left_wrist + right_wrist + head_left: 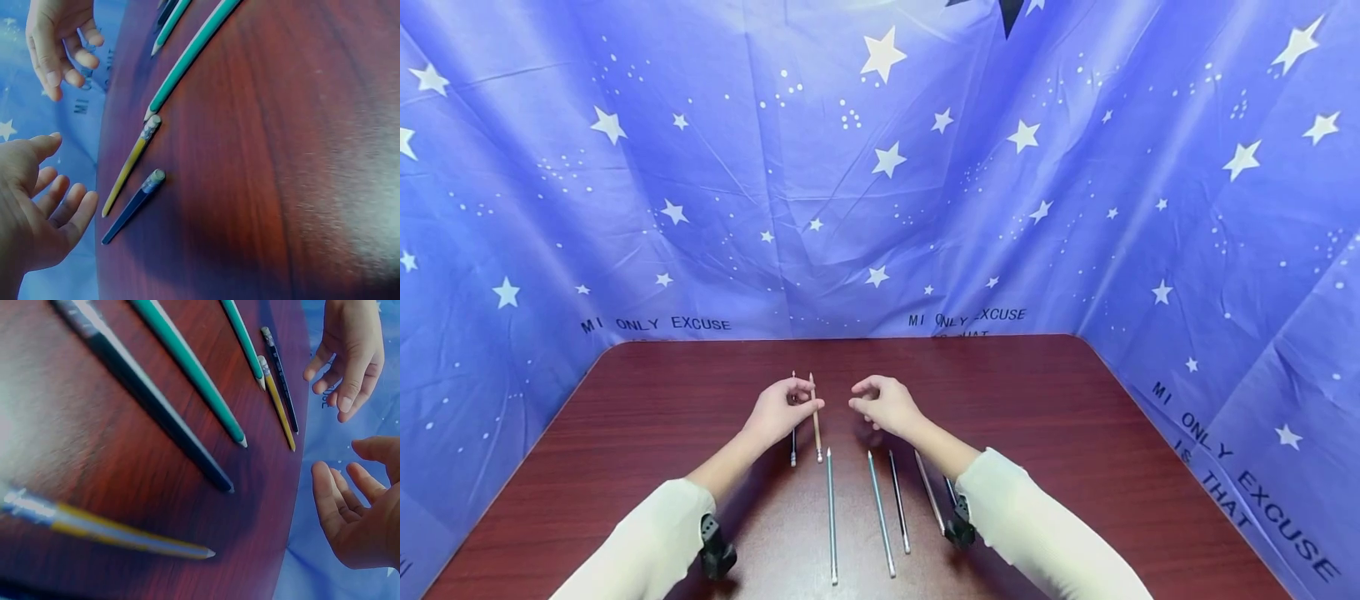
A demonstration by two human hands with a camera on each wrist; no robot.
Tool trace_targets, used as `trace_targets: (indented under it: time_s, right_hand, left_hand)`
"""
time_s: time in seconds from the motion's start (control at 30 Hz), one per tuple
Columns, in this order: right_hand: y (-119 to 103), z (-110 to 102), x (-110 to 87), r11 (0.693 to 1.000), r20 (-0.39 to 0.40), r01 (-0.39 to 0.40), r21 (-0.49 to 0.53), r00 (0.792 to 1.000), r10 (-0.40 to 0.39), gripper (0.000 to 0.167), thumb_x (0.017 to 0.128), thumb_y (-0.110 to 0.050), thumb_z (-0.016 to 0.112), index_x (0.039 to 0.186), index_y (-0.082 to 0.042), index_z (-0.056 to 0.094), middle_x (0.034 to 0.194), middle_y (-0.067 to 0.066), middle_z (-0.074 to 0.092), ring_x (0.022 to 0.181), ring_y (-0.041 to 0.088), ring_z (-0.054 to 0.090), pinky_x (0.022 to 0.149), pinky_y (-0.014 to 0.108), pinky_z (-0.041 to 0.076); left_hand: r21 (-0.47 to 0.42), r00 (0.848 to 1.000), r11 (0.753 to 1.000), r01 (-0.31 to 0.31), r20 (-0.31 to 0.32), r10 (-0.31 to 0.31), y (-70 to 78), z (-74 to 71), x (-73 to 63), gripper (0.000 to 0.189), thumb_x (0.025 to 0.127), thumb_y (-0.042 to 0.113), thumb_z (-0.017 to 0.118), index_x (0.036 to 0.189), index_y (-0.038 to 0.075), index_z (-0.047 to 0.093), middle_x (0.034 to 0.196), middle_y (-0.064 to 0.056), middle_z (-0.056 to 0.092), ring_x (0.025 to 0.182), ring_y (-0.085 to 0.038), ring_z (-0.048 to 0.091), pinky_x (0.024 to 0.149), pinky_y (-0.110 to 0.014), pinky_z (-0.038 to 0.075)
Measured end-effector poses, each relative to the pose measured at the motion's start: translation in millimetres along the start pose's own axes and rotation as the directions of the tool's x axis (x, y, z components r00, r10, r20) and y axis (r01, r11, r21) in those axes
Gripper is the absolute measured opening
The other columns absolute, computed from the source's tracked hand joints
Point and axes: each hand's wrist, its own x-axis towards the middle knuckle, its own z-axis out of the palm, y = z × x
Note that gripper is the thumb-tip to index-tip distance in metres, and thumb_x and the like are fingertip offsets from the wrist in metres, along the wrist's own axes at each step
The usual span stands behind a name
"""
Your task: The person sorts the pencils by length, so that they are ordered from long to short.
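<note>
My left hand [781, 412] hovers over the back middle of the table, fingers loosely bent and nothing between them. Below it lie a yellow pencil [817, 433] and a black pencil [793, 447], side by side, eraser ends toward me. To its right, my right hand [887, 406] is also raised and holds nothing; a gap separates the two hands. Nearer me lie a green pencil [831, 517], a second green pencil [882, 514] and another black pencil [899, 504], tips pointing away. Another yellow pencil [131, 535] shows in the right wrist view.
The pencils lie on a dark red wooden table [625, 433]. A dark pencil-like thing [951, 490] is partly hidden by the right wrist. Behind and beside the table hangs a blue star-printed cloth [820, 167]. Black wrist cameras [717, 546] sit at both sleeves.
</note>
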Motion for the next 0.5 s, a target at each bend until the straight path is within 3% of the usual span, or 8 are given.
trace_targets:
  time_s: [0.3, 0.5]
  right_hand:
    - [6.9, -7.4, -25.5, 1.000, 0.062, 0.006, -0.017, 0.998, -0.005, 0.027, 0.083, -0.013, 0.067, 0.105, 0.001, 0.063, 0.068, 0.002, 0.060, 0.061, 0.034, 0.062, 0.046, 0.033, 0.053]
    - [13.1, -10.0, -39.4, 1.000, 0.118, 0.012, -0.023, 0.993, -0.010, 0.027, 0.083, -0.012, 0.067, 0.104, 0.003, 0.062, 0.068, 0.007, 0.061, 0.053, 0.026, 0.059, 0.042, 0.020, 0.045]
  left_hand:
    - [-0.018, 0.993, 0.999, 0.042, 0.109, -0.040, 9.2, 3.3, -21.6, 0.032, 0.080, 0.020, 0.073, 0.104, 0.001, 0.065, 0.085, -0.002, 0.062, 0.075, -0.009, 0.057, 0.067, -0.022, 0.048]
    - [-0.025, 0.989, 1.000, 0.016, 0.151, -0.012, 10.7, 7.7, -35.8, 0.031, 0.078, 0.017, 0.074, 0.102, -0.001, 0.065, 0.081, -0.002, 0.060, 0.071, -0.008, 0.057, 0.061, -0.018, 0.047]
